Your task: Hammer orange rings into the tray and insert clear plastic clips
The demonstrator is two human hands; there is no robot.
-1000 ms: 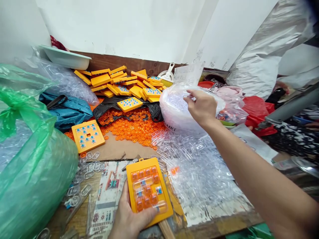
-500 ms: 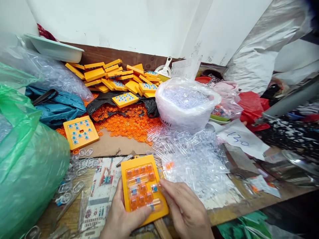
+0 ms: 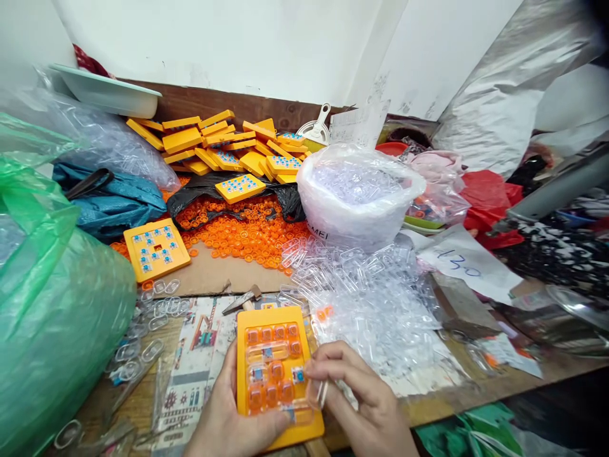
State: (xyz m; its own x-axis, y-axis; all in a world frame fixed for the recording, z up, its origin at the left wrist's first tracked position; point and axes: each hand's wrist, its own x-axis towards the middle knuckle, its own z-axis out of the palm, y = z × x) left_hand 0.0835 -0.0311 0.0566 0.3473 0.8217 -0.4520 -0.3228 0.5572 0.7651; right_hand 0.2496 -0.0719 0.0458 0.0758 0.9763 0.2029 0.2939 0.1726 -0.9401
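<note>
My left hand [image 3: 228,422] grips a yellow puzzle board [image 3: 273,371] from below and the left; the board carries orange and clear pieces in its slots. My right hand [image 3: 364,406] pinches a clear oblong plastic piece [image 3: 318,393] against the board's right edge. A heap of clear plastic pieces [image 3: 375,304] spreads just beyond my right hand. Behind it sits a white bowl lined with a bag [image 3: 359,197] full of the same clear pieces.
Orange rings [image 3: 238,231] cover the cardboard and black bag. Yellow boards are stacked [image 3: 219,146] by the wall; one lies alone [image 3: 156,249]. A green bag [image 3: 52,285] bulges at left, a blue bag [image 3: 111,200] behind it. Paper marked 130 [image 3: 464,263], red bag [image 3: 485,200] right.
My right hand left the bowl a second ago and came down to the board. It now presses a clear piece at the board's right side. The board sits straighter in my left hand.
</note>
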